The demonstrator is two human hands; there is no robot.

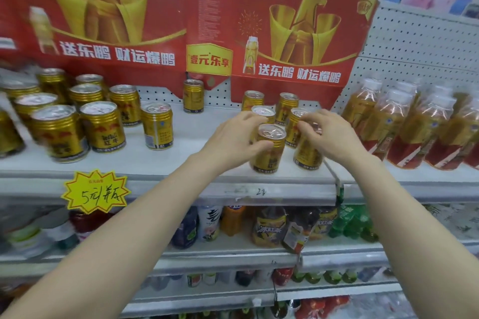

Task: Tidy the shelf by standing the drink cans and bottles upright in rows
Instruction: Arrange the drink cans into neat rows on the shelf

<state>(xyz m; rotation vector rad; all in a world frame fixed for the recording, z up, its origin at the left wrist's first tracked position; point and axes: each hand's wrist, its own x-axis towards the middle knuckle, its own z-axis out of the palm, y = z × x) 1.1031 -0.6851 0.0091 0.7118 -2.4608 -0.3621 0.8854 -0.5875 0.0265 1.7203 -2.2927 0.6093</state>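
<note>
Gold drink cans stand upright on a white shelf (pixel 160 163). My left hand (pixel 233 137) grips the left side of the front gold can (pixel 269 150) near the shelf's front edge. My right hand (pixel 331 134) covers the top of a second gold can (pixel 307 158) just to its right. Several more cans stand behind these two, one of them a rear can (pixel 286 106). A lone can (pixel 193 96) stands at the back, another single can (pixel 157 125) left of centre. A cluster of cans (pixel 77 116) fills the left end.
Amber bottles with white caps (pixel 404 124) stand in rows on the right shelf section. A red and gold cardboard sign (pixel 293 33) leans against the pegboard behind the cans. A yellow price star (pixel 96 191) hangs on the shelf edge. Lower shelves hold assorted bottles (pixel 269 228).
</note>
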